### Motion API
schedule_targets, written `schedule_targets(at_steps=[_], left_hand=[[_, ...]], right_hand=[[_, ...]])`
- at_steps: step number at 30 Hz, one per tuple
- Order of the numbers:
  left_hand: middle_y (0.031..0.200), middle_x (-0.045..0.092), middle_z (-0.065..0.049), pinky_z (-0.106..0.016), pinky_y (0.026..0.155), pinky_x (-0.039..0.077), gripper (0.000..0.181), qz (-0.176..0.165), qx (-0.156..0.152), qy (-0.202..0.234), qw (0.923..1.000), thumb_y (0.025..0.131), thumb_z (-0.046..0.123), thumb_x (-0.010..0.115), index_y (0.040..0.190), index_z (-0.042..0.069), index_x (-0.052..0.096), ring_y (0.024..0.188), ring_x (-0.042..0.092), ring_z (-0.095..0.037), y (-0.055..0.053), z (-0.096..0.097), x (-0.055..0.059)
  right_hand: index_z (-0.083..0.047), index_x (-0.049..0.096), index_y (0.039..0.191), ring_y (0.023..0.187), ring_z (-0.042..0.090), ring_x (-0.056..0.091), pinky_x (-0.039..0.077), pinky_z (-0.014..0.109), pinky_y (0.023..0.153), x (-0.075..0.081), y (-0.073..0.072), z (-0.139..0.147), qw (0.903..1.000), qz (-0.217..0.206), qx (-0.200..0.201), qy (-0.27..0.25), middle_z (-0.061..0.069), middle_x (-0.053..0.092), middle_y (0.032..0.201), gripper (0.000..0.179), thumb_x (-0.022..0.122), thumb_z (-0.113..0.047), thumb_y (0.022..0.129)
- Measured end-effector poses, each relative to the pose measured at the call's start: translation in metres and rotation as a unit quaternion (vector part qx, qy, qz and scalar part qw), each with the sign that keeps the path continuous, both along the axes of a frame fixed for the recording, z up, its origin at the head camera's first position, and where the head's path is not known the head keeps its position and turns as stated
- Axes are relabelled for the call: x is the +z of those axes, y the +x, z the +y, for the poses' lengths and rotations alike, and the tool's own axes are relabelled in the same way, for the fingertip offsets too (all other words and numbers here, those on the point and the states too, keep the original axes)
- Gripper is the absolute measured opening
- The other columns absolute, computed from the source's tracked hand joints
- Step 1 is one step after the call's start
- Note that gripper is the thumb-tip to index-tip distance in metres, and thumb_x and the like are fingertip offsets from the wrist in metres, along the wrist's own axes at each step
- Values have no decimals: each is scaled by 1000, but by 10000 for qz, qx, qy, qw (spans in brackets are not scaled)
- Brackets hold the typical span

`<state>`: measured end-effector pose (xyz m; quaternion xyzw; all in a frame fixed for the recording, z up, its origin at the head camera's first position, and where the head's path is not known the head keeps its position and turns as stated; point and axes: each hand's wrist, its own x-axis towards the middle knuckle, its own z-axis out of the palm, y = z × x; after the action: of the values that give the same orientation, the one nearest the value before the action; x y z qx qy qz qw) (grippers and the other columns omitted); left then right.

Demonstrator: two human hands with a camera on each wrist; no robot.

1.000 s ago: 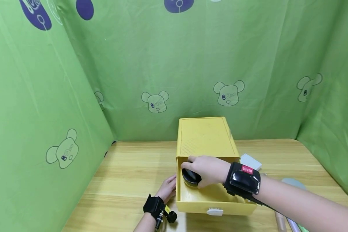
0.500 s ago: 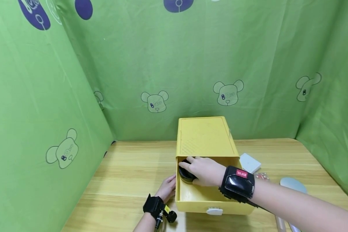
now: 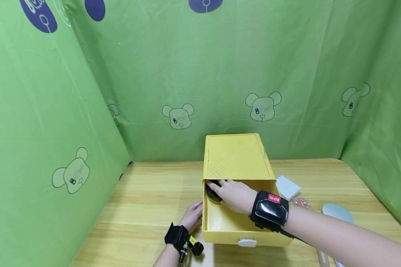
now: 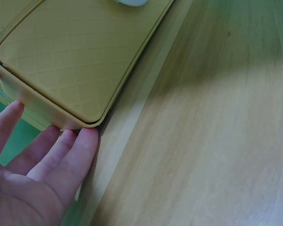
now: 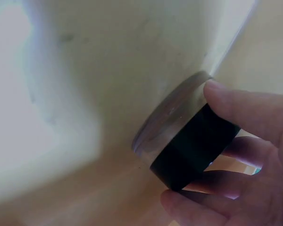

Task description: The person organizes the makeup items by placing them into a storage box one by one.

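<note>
A yellow drawer (image 3: 220, 238) stands pulled out from its yellow cabinet (image 3: 238, 157), a white handle (image 3: 247, 243) on its front. Inside, at the back left corner, my right hand (image 3: 235, 195) grips a round jar (image 3: 214, 194) with a black lid. The right wrist view shows that jar (image 5: 193, 148) with thumb and fingers on opposite sides, its clear part toward the drawer floor. My left hand (image 3: 191, 218) is at the drawer's left side. In the left wrist view its straight fingertips (image 4: 87, 136) touch the yellow side wall (image 4: 42, 108).
Right of the cabinet lie a white box (image 3: 287, 187), a small red-patterned packet (image 3: 302, 203) and a pale blue rounded thing (image 3: 337, 212). Tube-like items (image 3: 323, 258) show partly beneath the right forearm. Green cloth (image 3: 220, 74) hangs behind and at both sides of the wooden table (image 3: 147, 193).
My right hand has carried the jar back and to the left, deeper toward the cabinet opening. My left hand stays at the drawer's side.
</note>
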<state>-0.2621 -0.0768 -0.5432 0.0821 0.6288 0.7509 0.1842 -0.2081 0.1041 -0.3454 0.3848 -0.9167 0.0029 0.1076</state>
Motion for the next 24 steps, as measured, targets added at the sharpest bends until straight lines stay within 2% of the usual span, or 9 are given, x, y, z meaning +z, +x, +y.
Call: schedule_targets(at_steps=[4,7,11,15,18,20,24], left_hand=[[142,32,-24,-42,96,43,64,7,0,4,10000,95,36,48,141,-4,27,125,39,-34,1,0,2],[142,32,-24,-41,95,44,63,-34,30,31,10000,95,35,48,141,-4,27,125,40,-34,1,0,2],[141,33,-24,-43,95,44,63,-20,51,78,10000,95,33,48,140,-5,27,124,41,-35,-1,1,0],[141,33,-25,-43,94,45,68,117,-25,89,9999,93,38,51,140,-6,28,124,42,-35,0,0,0],[139,35,-26,-42,92,46,72,347,-144,129,9992,91,41,52,139,-6,29,121,45,-33,2,-2,1],[138,36,-27,-42,92,47,73,431,-168,153,9988,91,42,52,139,-7,29,120,46,-33,2,-2,2],[141,32,-26,-43,94,45,71,156,-21,144,9998,91,39,53,139,-6,28,123,42,-35,1,-1,0]], right_hand=[[2,48,130,98,38,57,53,45,75,1,1,0,10000,-49,-3,45,27,55,115,56,67,-7,78],[1,43,133,103,39,55,50,47,83,3,2,1,9994,-312,-54,137,27,53,118,61,68,-17,80],[-3,34,140,111,42,49,44,51,92,11,5,4,9931,-1137,-256,154,29,47,127,69,67,-24,83],[-11,26,145,121,45,40,38,54,97,24,10,9,9780,-2036,-452,55,28,37,137,71,64,-24,86],[-11,25,145,127,40,34,33,51,103,38,16,15,9711,-2361,-350,58,23,33,142,69,61,-26,87],[-8,29,143,128,36,35,32,49,104,50,21,22,9700,-2429,-109,57,19,35,142,65,58,-28,89],[-7,37,139,126,28,40,33,47,104,72,22,44,9683,-2464,348,-224,12,41,139,59,53,-37,91]])
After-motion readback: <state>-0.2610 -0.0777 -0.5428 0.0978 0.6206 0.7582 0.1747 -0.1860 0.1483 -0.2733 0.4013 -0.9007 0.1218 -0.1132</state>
